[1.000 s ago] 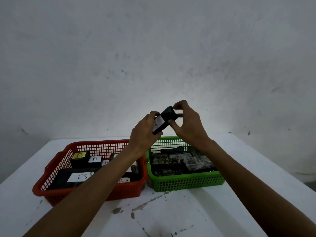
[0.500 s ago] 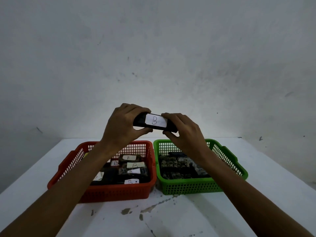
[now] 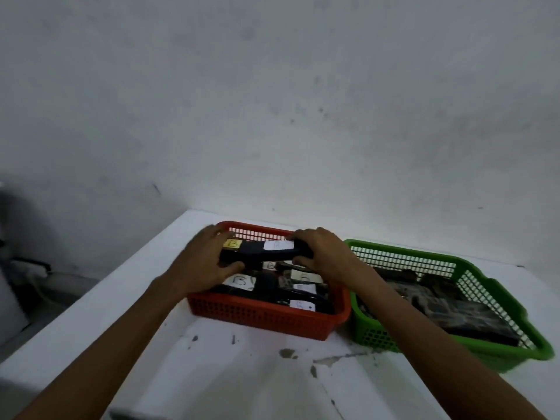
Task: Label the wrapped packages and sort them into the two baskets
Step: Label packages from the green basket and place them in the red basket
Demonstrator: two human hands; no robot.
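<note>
A black wrapped package (image 3: 257, 253) with a white "B" label is held level over the red basket (image 3: 266, 319). My left hand (image 3: 203, 262) grips its left end and my right hand (image 3: 324, 253) grips its right end. The package hangs just above several black packages with white and yellow "B" labels lying in the red basket. To the right stands the green basket (image 3: 497, 356), which holds several dark wrapped packages without visible labels.
Both baskets sit side by side on a white table (image 3: 242, 374) with dark chipped spots near its front. The table's left edge (image 3: 91, 295) drops off to a dim floor. A grey wall rises right behind the baskets.
Both hands have lowered the labelled package from chest height down and left, to just above the red basket. The view has swung left, so the baskets now sit further right.
</note>
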